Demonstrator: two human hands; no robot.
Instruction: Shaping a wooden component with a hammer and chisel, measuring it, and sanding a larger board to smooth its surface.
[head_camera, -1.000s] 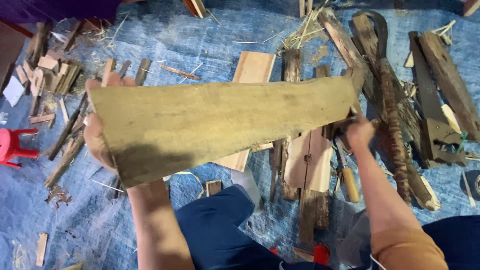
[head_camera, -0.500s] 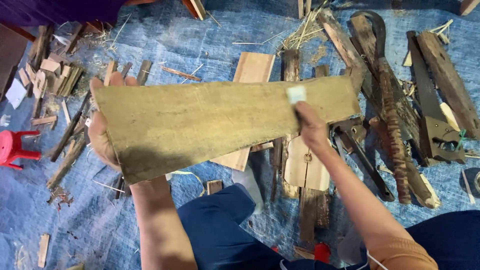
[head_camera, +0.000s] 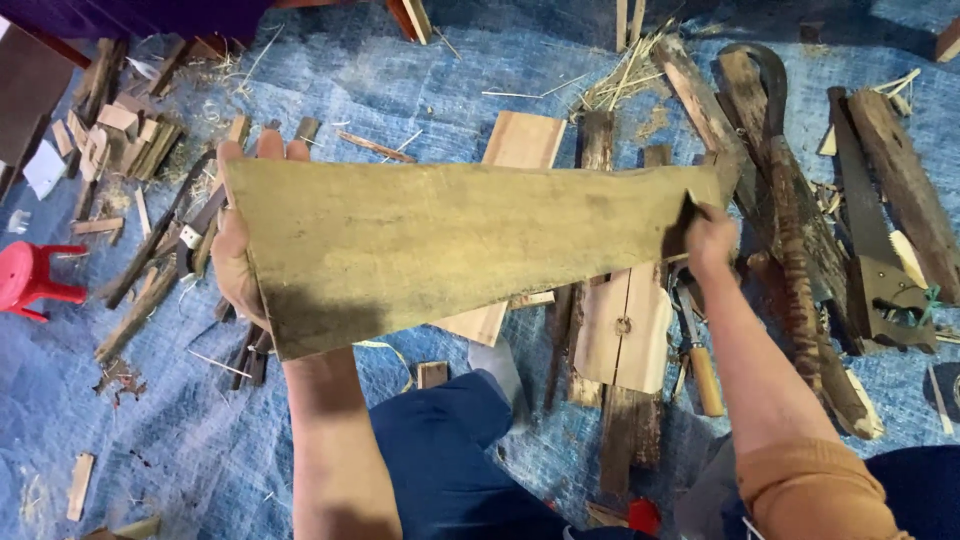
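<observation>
So, far left: red plastic stool (head_camera: 35, 282) on the blue tarp (head_camera: 420, 90), with a pile of wood offcuts (head_camera: 120, 135) beyond it, farther away. Loose sticks (head_camera: 140, 300) lie just right of the stool, partly hidden behind the left hand.

Left hand (head_camera: 235, 265) grips the wide end of the plank (head_camera: 450, 250): fingertips (head_camera: 268, 148) show over the top edge, palm behind the wood. The plank is held up off the ground, roughly level, tapering to the right, its flat face toward the camera. It blocks most of the floor behind it, including the middle of a pale board (head_camera: 520, 145) whose ends stick out above and below.

Right hand (head_camera: 708, 240) is closed on the narrow right end of the plank, fingers wrapped over the end edge.

Below the right hand: a light board with a knot (head_camera: 625, 330) and a tool with a wooden handle (head_camera: 700, 370), both on the tarp. Right of that: long dark bark slabs (head_camera: 790, 260). Far right: hand saw (head_camera: 880, 270) lying flat, well apart from both hands. Near edge: knees in dark blue trousers (head_camera: 450, 460).
</observation>
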